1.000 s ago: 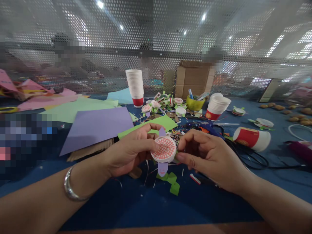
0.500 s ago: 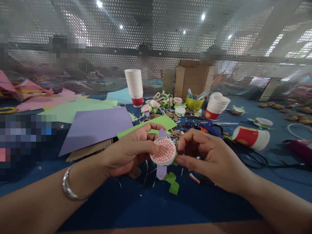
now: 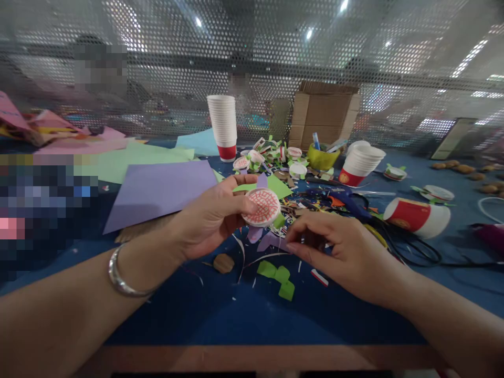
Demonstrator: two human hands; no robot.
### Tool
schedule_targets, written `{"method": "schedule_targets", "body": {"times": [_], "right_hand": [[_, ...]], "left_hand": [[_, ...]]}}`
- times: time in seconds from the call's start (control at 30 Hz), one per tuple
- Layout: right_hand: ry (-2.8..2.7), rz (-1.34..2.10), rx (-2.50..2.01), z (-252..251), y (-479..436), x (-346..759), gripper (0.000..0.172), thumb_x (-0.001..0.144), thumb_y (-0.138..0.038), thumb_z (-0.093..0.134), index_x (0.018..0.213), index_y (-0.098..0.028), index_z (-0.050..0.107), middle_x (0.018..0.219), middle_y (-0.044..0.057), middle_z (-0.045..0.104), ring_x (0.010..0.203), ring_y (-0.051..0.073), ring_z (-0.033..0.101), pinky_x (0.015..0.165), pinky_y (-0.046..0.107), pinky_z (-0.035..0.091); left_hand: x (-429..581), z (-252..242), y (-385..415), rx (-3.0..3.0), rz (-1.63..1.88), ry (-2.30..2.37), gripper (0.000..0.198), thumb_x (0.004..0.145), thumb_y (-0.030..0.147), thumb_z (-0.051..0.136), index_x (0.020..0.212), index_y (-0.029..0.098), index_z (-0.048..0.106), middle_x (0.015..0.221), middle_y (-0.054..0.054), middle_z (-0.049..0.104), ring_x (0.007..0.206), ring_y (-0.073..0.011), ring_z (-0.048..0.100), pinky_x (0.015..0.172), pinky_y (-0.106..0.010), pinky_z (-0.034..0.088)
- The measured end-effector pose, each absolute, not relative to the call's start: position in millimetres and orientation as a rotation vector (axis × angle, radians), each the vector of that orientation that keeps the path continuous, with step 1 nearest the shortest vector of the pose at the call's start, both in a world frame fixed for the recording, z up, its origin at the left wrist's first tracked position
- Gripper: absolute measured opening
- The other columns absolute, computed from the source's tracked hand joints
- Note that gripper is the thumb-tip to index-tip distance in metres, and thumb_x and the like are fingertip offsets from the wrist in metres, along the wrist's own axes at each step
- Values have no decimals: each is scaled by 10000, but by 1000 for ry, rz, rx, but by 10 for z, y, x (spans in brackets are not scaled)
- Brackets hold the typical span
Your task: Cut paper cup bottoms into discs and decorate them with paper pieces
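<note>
At the far left, pink sheets [image 3: 63,147] spread on the blue table [image 3: 189,320], followed by a pale green sheet [image 3: 137,164] and, in front of it, a purple sheet [image 3: 161,186] overlying some brown cardboard [image 3: 147,227]. The left arm, wearing a silver bracelet [image 3: 114,272], reaches in below these. The left hand [image 3: 208,223] grips the round paper disc [image 3: 265,206] by its left edge, with the thumb pressed on top and the other fingers behind. A tall stack of paper cups [image 3: 222,123] stands farther back. A brown cardboard piece [image 3: 223,263] lies on the table below the left hand. The disc itself is held above the table, near the middle of the view; it is white with a red line pattern, and a purple tab [image 3: 262,181] shows at its top edge. Below it are green paper pieces [image 3: 282,274], and behind it a heap of small crafted discs [image 3: 271,152]. Just right of the disc, the right hand [image 3: 346,252] has its fingers curled and its thumb close to the forefinger, beside a purple scrap [image 3: 272,240]; whether they pinch it, I cannot tell. Behind that hand stand a cardboard box [image 3: 325,115] and a yellow bowl [image 3: 323,158] with pens. Farther right come a shorter cup stack [image 3: 362,160], a red-and-white cup [image 3: 417,216] on its side, a white disc with green tabs [image 3: 438,192] and brown lumps [image 3: 464,169].
</note>
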State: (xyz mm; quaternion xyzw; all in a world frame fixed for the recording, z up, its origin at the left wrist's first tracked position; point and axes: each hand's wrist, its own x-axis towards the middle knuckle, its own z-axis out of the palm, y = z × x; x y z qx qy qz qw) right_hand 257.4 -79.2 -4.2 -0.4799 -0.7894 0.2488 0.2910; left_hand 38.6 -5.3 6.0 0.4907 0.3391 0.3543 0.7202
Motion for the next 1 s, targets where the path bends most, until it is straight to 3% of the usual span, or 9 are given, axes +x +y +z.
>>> {"method": "schedule_targets", "body": {"times": [0.1, 0.23, 0.37, 0.6, 0.77, 1.0], "right_hand": [[-2164, 607, -1291, -47, -785, 2572, 86, 941, -191, 618, 900, -205, 692, 837, 2, 696, 748, 129, 620, 677, 243, 466], [-2085, 623, -1339, -63, -770, 2627, 103, 957, -204, 589, 944, -215, 690, 849, 1, 705, 725, 131, 617, 619, 234, 461], [-2035, 570, -1363, -92, -720, 2682, 105, 962, -230, 591, 962, -218, 696, 862, 0, 711, 740, 133, 620, 637, 238, 464], [-2321, 698, -1365, -134, -714, 2598, 103, 926, -273, 659, 928, -197, 729, 841, 19, 689, 693, 138, 615, 648, 273, 460], [-2485, 739, -1322, -139, -770, 2573, 165, 923, -303, 682, 1058, -223, 733, 1031, 49, 679, 897, 194, 639, 803, 330, 477], [-2494, 810, -1351, -97, -773, 2545, 60, 928, -250, 655, 930, -203, 692, 961, 32, 674, 834, 171, 614, 747, 304, 455]], "left_hand": [[381, 63, -62, 1055, 786, 764, 601, 706, 72, 734, 1248, 194, 506, 906, -27, 675, 675, -116, 629, 579, -197, 499], [391, 70, -63, 1011, 768, 750, 554, 705, 65, 724, 1215, 182, 543, 954, -44, 698, 725, -129, 650, 602, -204, 503], [410, 90, -47, 945, 823, 761, 453, 708, 50, 684, 1135, 161, 583, 841, -14, 679, 667, -107, 617, 587, -193, 494], [408, 77, -16, 954, 865, 793, 444, 701, 33, 655, 1124, 152, 596, 788, -7, 646, 626, -100, 589, 565, -189, 489], [398, 62, -20, 995, 868, 789, 455, 709, 37, 651, 1144, 151, 581, 848, -23, 657, 660, -102, 603, 584, -181, 506], [394, 58, -31, 994, 843, 768, 477, 727, 36, 647, 1185, 146, 569, 842, -22, 652, 652, -95, 603, 582, -169, 506]]}}
